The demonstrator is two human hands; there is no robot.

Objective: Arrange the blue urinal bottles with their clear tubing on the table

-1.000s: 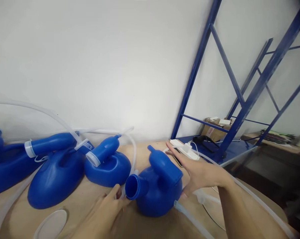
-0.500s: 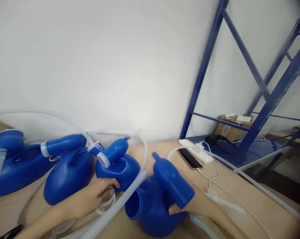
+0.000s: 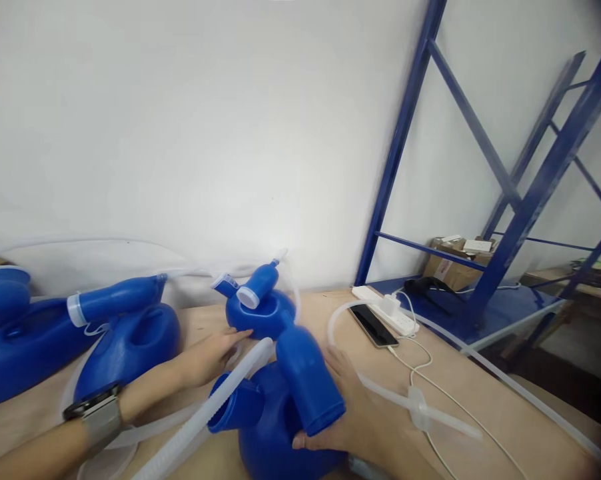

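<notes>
- The right hand (image 3: 353, 417) is wrapped around the near blue container (image 3: 280, 417), thumb under its wide funnel-shaped neck and fingers behind the body; it holds the vessel at the front edge of the table, tilted toward the person.
- A second ago that hand was spread flat beside the container; half a second ago it had closed on it, and the grip now sits lower and nearer.
- The left hand (image 3: 213, 357), with a watch (image 3: 93, 410) on the wrist, lies half open, fingertips touching the small blue container (image 3: 263, 313) farther back. It was curled near a loop of tubing before; that container now stands closer to the wall.
- A ribbed white hose (image 3: 215, 407) crosses between the hands, passing over the near container's open mouth. I judge the near vessel is being drawn clear of the rest.
- Two more blue containers (image 3: 125, 333) lie to the left on the tan wooden table (image 3: 480, 393), among thin clear tubes.
- To the right lie a phone (image 3: 373, 325) and a white power strip (image 3: 385, 313).
- Behind are a white wall and a blue metal rack (image 3: 530, 180) holding a cardboard box.
</notes>
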